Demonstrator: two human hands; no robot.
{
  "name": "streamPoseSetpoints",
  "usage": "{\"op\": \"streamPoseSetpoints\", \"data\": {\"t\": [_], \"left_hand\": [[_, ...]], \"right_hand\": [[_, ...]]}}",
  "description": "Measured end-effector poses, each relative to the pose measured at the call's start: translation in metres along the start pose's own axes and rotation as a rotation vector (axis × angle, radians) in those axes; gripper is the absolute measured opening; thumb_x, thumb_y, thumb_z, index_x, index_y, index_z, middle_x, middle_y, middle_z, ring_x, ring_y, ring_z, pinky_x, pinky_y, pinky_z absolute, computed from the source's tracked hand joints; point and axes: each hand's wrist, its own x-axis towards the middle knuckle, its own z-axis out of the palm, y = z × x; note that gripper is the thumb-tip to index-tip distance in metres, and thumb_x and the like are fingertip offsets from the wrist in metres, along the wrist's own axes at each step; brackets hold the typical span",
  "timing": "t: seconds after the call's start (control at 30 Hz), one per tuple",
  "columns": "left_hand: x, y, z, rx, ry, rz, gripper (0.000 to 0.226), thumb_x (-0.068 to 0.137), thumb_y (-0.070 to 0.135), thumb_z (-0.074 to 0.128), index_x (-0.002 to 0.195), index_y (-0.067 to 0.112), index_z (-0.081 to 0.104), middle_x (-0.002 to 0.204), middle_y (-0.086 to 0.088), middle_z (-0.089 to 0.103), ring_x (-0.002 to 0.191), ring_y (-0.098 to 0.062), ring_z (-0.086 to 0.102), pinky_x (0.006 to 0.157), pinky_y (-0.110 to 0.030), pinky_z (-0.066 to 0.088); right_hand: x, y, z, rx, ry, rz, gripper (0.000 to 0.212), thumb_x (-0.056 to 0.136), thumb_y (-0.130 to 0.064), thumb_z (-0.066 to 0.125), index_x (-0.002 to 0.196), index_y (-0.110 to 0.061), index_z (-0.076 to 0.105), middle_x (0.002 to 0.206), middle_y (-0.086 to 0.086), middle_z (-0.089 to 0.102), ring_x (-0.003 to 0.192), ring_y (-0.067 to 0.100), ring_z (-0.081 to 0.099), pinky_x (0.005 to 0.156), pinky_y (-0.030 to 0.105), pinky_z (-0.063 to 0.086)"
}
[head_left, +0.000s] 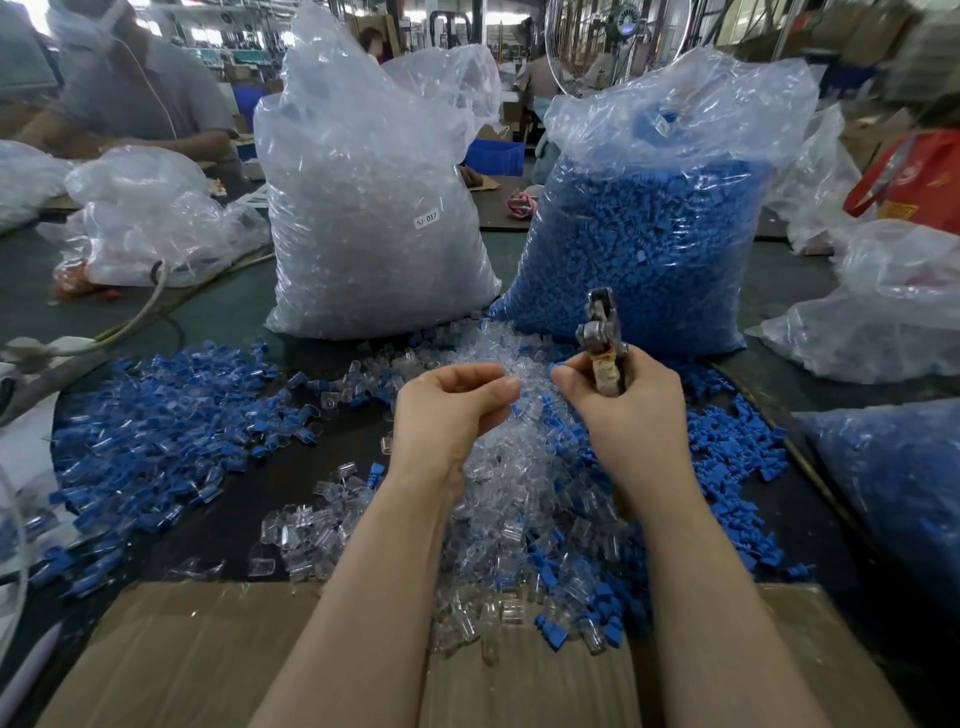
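My right hand (631, 415) grips a metal plier-like tool (602, 338) with a taped handle, its jaws pointing up. The thumb and forefinger of that hand also pinch a small blue plastic piece (558, 369). My left hand (452, 405) hovers just to the left with its fingers curled towards the thumb; whether a clear piece sits between them is not visible. Both hands are above a heap of clear plastic shells (519, 467) mixed with blue plastic pieces (727, 467) on the dark table.
Two tall plastic bags stand behind the heap, one of clear shells (374, 208) and one of blue pieces (654, 234). Joined blue-and-clear parts (156, 426) spread to the left. A cardboard flap (182, 660) lies at the near edge. More bags sit at both sides, and a person (130, 88) sits at far left.
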Motion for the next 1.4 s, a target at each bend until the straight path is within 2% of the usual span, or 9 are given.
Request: {"op": "streamPoseSetpoints", "data": {"t": [0.13, 0.37, 0.43, 0.57, 0.73, 1.07, 1.23, 1.33, 1.4], "left_hand": [[-0.003, 0.001, 0.004, -0.111, -0.032, -0.064, 0.013, 0.078, -0.001, 0.076, 0.089, 0.004, 0.07, 0.077, -0.009, 0.076, 0.074, -0.016, 0.075, 0.061, -0.019, 0.056], [-0.006, 0.004, 0.006, -0.12, -0.056, -0.032, 0.012, 0.079, -0.002, 0.074, 0.09, 0.004, 0.072, 0.08, -0.012, 0.076, 0.075, -0.016, 0.075, 0.062, -0.019, 0.057], [-0.007, 0.005, 0.008, -0.097, -0.07, -0.023, 0.012, 0.079, -0.001, 0.074, 0.09, 0.004, 0.072, 0.081, -0.012, 0.076, 0.076, -0.016, 0.075, 0.063, -0.02, 0.057], [-0.009, 0.004, 0.01, -0.054, -0.067, 0.019, 0.011, 0.079, 0.0, 0.075, 0.088, 0.005, 0.073, 0.079, -0.012, 0.076, 0.074, -0.016, 0.074, 0.066, -0.022, 0.059], [-0.012, 0.006, 0.013, -0.02, -0.046, 0.09, 0.008, 0.079, -0.001, 0.076, 0.084, 0.005, 0.073, 0.077, -0.009, 0.076, 0.071, -0.014, 0.074, 0.063, -0.02, 0.057], [-0.012, 0.004, 0.015, 0.201, 0.056, 0.284, 0.008, 0.077, 0.011, 0.082, 0.08, 0.014, 0.076, 0.074, -0.002, 0.075, 0.075, -0.018, 0.073, 0.065, -0.023, 0.058], [-0.009, 0.002, 0.013, 0.225, 0.071, 0.301, 0.014, 0.082, 0.006, 0.077, 0.075, 0.018, 0.071, 0.069, -0.001, 0.074, 0.069, -0.014, 0.072, 0.062, -0.021, 0.055], [-0.008, 0.003, 0.012, 0.208, 0.053, 0.295, 0.014, 0.084, 0.005, 0.074, 0.077, 0.016, 0.07, 0.067, 0.0, 0.073, 0.066, -0.011, 0.071, 0.062, -0.018, 0.053], [-0.008, 0.004, 0.011, 0.189, 0.037, 0.292, 0.014, 0.085, 0.004, 0.073, 0.078, 0.015, 0.07, 0.067, 0.001, 0.072, 0.066, -0.009, 0.07, 0.063, -0.018, 0.053]], "right_hand": [[-0.004, -0.005, 0.005, 0.102, -0.04, -0.063, 0.02, 0.085, -0.015, 0.075, 0.072, -0.024, 0.062, 0.059, -0.013, 0.06, 0.056, -0.002, 0.052, 0.056, 0.011, 0.043], [-0.006, -0.006, 0.008, 0.138, -0.041, -0.086, 0.015, 0.087, -0.013, 0.073, 0.079, -0.023, 0.065, 0.067, -0.013, 0.067, 0.065, -0.005, 0.06, 0.061, 0.009, 0.046], [-0.006, -0.005, 0.009, 0.118, -0.029, -0.093, 0.011, 0.087, -0.016, 0.073, 0.08, -0.022, 0.066, 0.071, -0.012, 0.068, 0.067, -0.001, 0.061, 0.064, 0.016, 0.05], [-0.006, -0.004, 0.011, 0.072, 0.002, -0.102, 0.007, 0.086, -0.021, 0.074, 0.084, -0.019, 0.068, 0.072, -0.006, 0.067, 0.071, 0.012, 0.063, 0.071, 0.042, 0.055], [-0.007, -0.003, 0.013, 0.076, 0.004, -0.094, 0.007, 0.085, -0.026, 0.072, 0.082, -0.023, 0.066, 0.075, -0.004, 0.069, 0.075, 0.02, 0.066, 0.074, 0.051, 0.055], [-0.004, -0.004, 0.009, 0.04, -0.081, -0.081, 0.006, 0.089, -0.019, 0.068, 0.084, -0.022, 0.068, 0.078, 0.0, 0.071, 0.079, 0.022, 0.067, 0.075, 0.05, 0.056], [-0.002, -0.003, 0.003, -0.01, -0.172, -0.042, 0.016, 0.089, -0.016, 0.067, 0.082, -0.031, 0.067, 0.08, -0.011, 0.072, 0.079, 0.009, 0.069, 0.079, 0.042, 0.058], [0.0, 0.0, -0.002, -0.105, -0.251, -0.019, 0.003, 0.088, -0.021, 0.066, 0.088, -0.023, 0.068, 0.081, -0.002, 0.071, 0.082, 0.02, 0.067, 0.08, 0.049, 0.056], [0.0, 0.0, -0.005, -0.17, -0.301, -0.024, 0.004, 0.087, -0.022, 0.065, 0.09, -0.02, 0.067, 0.083, 0.001, 0.07, 0.083, 0.025, 0.065, 0.08, 0.051, 0.054]]}}
